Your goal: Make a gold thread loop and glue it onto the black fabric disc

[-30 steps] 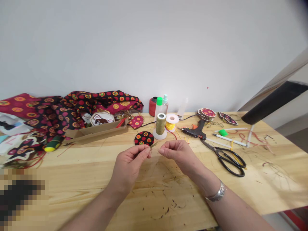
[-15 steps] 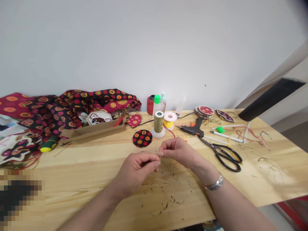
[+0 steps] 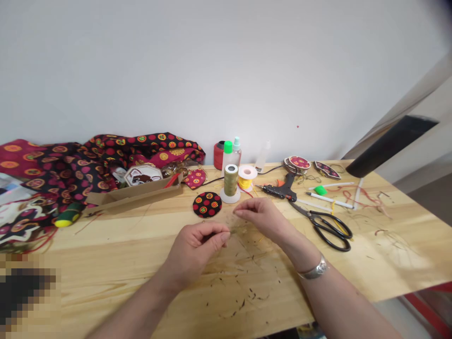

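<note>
Both hands hover low over the middle of the wooden table [image 3: 106,263]. My left hand [image 3: 199,247] is curled, thumb pressed to fingers, pinching something too thin to make out, likely a fine olive thread. My right hand [image 3: 259,217] pinches its fingertips together a little further back, also on something very fine. A wristwatch band shows on my right wrist. Just beyond the hands lies a round black fabric disc [image 3: 207,204] with red and yellow dots. Behind it stands an olive thread spool [image 3: 230,182], with a yellow thread reel [image 3: 246,177] beside it.
Black scissors [image 3: 326,225], a glue gun [image 3: 280,190] and pens lie to the right. Small bottles [image 3: 231,151] stand at the wall. A shallow cardboard tray [image 3: 134,193] and heaped patterned cloth [image 3: 88,165] fill the left. Thread scraps litter the tabletop near me.
My left hand has dropped lower and nearer to me, while the right stayed further back, so the hands are now slightly apart. The view drifted a little to the right.
</note>
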A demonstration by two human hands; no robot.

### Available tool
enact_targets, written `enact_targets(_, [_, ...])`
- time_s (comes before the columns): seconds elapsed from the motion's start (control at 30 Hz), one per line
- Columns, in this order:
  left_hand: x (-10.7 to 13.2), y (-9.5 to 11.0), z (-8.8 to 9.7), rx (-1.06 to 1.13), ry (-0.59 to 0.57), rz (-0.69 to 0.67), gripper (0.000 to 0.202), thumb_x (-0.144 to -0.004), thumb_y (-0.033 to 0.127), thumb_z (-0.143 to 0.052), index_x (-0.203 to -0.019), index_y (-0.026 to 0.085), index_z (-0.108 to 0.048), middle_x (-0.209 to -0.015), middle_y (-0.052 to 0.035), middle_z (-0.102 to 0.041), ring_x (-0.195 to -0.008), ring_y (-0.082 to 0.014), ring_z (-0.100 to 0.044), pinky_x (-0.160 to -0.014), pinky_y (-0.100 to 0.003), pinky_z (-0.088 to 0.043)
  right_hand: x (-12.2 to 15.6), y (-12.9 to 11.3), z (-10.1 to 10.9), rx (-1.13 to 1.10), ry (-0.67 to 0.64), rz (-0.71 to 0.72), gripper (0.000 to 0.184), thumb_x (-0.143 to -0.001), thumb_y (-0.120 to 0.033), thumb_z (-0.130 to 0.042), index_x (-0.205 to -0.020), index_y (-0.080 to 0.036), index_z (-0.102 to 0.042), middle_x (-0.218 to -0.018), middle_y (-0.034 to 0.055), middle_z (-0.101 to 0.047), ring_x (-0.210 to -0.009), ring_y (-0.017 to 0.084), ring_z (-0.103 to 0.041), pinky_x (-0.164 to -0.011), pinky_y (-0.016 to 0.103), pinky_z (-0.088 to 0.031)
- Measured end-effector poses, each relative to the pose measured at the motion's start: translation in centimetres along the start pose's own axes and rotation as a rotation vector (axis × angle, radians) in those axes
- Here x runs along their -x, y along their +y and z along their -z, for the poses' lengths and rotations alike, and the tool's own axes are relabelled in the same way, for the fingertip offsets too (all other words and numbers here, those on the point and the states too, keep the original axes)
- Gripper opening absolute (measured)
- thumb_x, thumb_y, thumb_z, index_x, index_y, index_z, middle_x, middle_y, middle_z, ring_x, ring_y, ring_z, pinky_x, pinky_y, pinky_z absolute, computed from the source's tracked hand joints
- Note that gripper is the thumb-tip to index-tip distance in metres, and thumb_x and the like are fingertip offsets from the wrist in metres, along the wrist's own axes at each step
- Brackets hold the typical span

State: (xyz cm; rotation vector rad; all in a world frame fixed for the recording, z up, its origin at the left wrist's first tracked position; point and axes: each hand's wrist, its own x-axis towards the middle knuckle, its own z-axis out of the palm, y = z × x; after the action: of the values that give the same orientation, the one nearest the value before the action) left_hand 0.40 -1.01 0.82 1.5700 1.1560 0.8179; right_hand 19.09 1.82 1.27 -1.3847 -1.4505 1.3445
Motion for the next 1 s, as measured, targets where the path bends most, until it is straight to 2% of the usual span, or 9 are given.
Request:
enact_targets(0.1, [0.1, -0.5, -0.2, -0.073, 0.047, -0.071, 0.014, -0.077, 0.026, -0.059, -0.072, 0.019, -0.069, -0.061, 0.0004, -0.063, -0.06, -0.0132, -0.054, -0.058, -0.023, -0.043, 0.1, -0.3, 0.2, -0.045, 0.123, 0.103, 0.016, -0.075, -0.031, -0.061, -0.071, -0.017, -0.067, -0.073, 0.0002, -0.062, -0.069, 0.013, -0.052, -0.066, 0.027, -0.038])
enact_targets(0.27, [0.2, -1.0, -0.7, -0.25, 0.063, -0.273, 0.014, -0.081, 0.021, -0.056, -0.077, 0.019, -0.069, -0.068, -0.0021, -0.066, -0.065, -0.0146, -0.059, -0.062, -0.024, -0.044, 0.4, -0.6, 0.0, -0.036, 0.017, 0.197, 0.011, -0.066, -0.029, -0.071, -0.07, -0.018, -0.07, -0.075, 0.0007, -0.06, -0.071, 0.014, -0.052, -0.067, 0.028, -0.041])
enact_targets(0.37, [0.3, -1.1, -0.8, -0.332, 0.057, -0.382, 0.016, -0.083, 0.017, -0.053, -0.082, 0.019, -0.068, -0.075, -0.0044, -0.067, -0.073, -0.016, -0.061, -0.067, -0.024, -0.045, 0.6, -0.5, -0.4, 0.024, -0.022, 0.273, 0.011, -0.064, -0.024, -0.075, -0.073, -0.019, -0.071, -0.076, 0.0003, -0.058, -0.078, 0.015, -0.053, -0.074, 0.03, -0.042])
enact_targets(0.47, [0.4, -1.1, -0.8, -0.414, 0.058, -0.459, 0.017, -0.083, 0.013, -0.051, -0.083, 0.017, -0.067, -0.073, -0.0045, -0.067, -0.07, -0.0147, -0.061, -0.065, -0.023, -0.045, 0.7, -0.3, -0.7, 0.092, -0.035, 0.425, 0.005, -0.067, -0.021, -0.074, -0.069, -0.019, -0.069, -0.073, -0.0011, -0.055, -0.077, 0.014, -0.053, -0.077, 0.03, -0.042])
enact_targets(0.6, [0.2, -1.3, -0.9, -0.486, 0.167, -0.476, 0.018, -0.083, 0.013, -0.049, -0.084, 0.015, -0.067, -0.075, -0.0062, -0.069, -0.066, -0.0145, -0.062, -0.063, -0.024, -0.045, 1.2, -0.1, -1.3, 0.324, 0.077, 0.709, 0.01, -0.077, -0.02, -0.067, -0.067, -0.019, -0.067, -0.072, 0.0004, -0.054, -0.077, 0.014, -0.049, -0.076, 0.032, -0.042])
enact_targets(0.67, [0.1, -1.4, -0.9, -0.492, 0.239, -0.455, 0.019, -0.082, 0.014, -0.049, -0.083, 0.015, -0.068, -0.076, -0.0072, -0.071, -0.067, -0.0156, -0.063, -0.064, -0.024, -0.046, 1.5, -0.1, -1.8, 0.433, 0.106, 0.816, 0.011, -0.08, -0.018, -0.062, -0.069, -0.018, -0.066, -0.072, 0.0015, -0.055, -0.077, 0.015, -0.047, -0.076, 0.033, -0.042])
enact_targets(0.77, [-0.1, -1.4, -0.8, -0.411, 0.304, -0.353, 0.018, -0.081, 0.018, -0.052, -0.081, 0.016, -0.07, -0.078, -0.0069, -0.072, -0.069, -0.0164, -0.063, -0.066, -0.025, -0.046, 1.8, -0.1, -2.5, 0.491, 0.142, 0.886, 0.013, -0.082, -0.014, -0.058, -0.071, -0.017, -0.065, -0.072, 0.0024, -0.056, -0.076, 0.015, -0.045, -0.072, 0.032, -0.043])
enact_targets(0.9, [-0.6, -1.2, -0.4, -0.124, 0.329, -0.066, 0.014, -0.076, 0.026, -0.06, -0.076, 0.018, -0.072, -0.071, -0.0023, -0.07, -0.067, -0.0154, -0.06, -0.065, -0.025, -0.044, 1.6, 0.2, -3.0, 0.422, 0.248, 0.9, 0.012, -0.081, -0.014, -0.059, -0.074, -0.019, -0.067, -0.071, 0.0023, -0.055, -0.075, 0.015, -0.047, -0.066, 0.03, -0.045])
enact_targets(1.0, [-0.9, -1.2, -0.1, 0.17, 0.312, 0.132, 0.016, -0.071, 0.032, -0.066, -0.072, 0.017, -0.072, -0.06, 0.0008, -0.063, -0.056, -0.0108, -0.05, -0.056, -0.022, -0.039, 1.4, 0.5, -3.1, 0.391, 0.257, 0.886, 0.01, -0.081, -0.015, -0.06, -0.076, -0.02, -0.067, -0.07, 0.0019, -0.055, -0.074, 0.015, -0.049, -0.066, 0.029, -0.045])
